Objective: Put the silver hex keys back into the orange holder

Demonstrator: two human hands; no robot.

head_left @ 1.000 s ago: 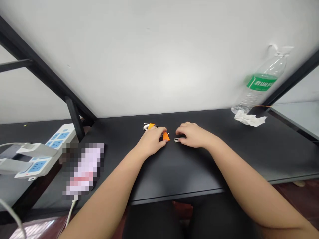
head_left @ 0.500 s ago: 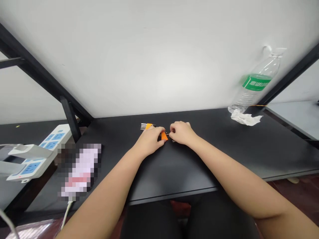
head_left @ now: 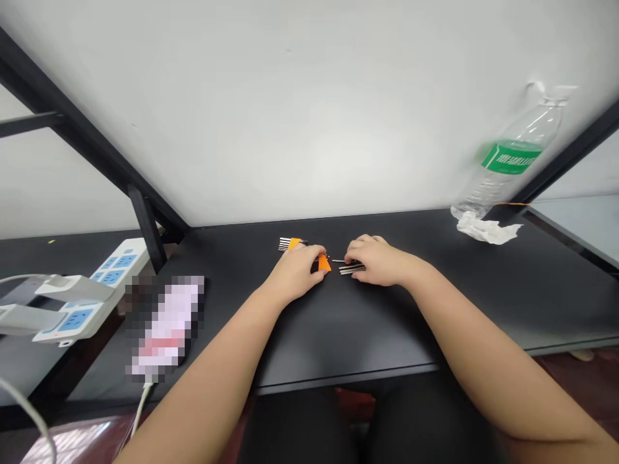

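My left hand (head_left: pixel 300 270) is closed around an orange plastic holder (head_left: pixel 324 263), thumb and forefinger on either side of its right end. From the holder's far left end, several silvery metal rods (head_left: pixel 285 244) stick out side by side. The palm and fingers hide its middle. To the right, my right hand (head_left: pixel 374 259) rests low over the desk with curled fingers on several thin metal rods (head_left: pixel 346 269), whose left ends poke out toward the orange holder. One rod (head_left: pixel 338 260) lies a little apart from the others, near the fingertips.
A black desk (head_left: pixel 309 335) meets a pale wall. At the back right stand a clear bottle (head_left: pixel 512 158) with a green label and a crumpled tissue (head_left: pixel 488 229). On the left are a pixelated phone (head_left: pixel 169 322) with a cable and a white power strip (head_left: pixel 104 290) with plugs.
My right hand has moved right, away from the orange holder, and more of the thin rods under it now show. The left hand keeps its grip. The view has shifted slightly.
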